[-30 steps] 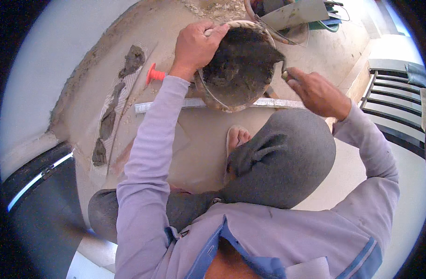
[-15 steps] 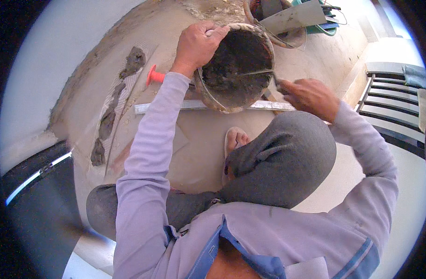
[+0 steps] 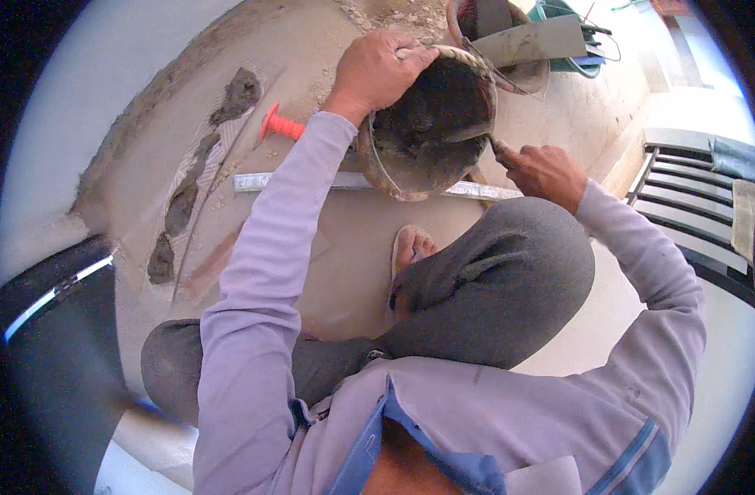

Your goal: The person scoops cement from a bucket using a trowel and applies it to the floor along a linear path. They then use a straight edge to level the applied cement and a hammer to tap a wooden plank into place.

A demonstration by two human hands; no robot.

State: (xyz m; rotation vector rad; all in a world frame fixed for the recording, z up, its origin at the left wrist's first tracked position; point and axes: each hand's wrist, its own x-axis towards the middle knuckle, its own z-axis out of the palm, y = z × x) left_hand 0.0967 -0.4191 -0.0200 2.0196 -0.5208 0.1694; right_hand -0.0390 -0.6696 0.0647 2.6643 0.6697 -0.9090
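Observation:
A round bucket of dark, wet mortar stands in front of me, tilted. My left hand is closed over its upper left rim. On the other side, my right hand grips the handle of a trowel. The trowel's blade reaches over the right rim into the bucket, partly in the mortar. Left of the bucket, a red ridged handle sticks out, its far end hidden by my left arm. Behind the bucket's near side runs a pale metal straightedge.
A ridged strip with mortar dabs lies at the left. Farther back are a second bucket with a flat metal blade across it and a green tub. A black slatted rack stands right. My foot is near the bucket.
The bucket tips more, its rim pulled up and right by my left hand. The trowel blade sits a little lower against the bucket's right side. The view has shifted slightly.

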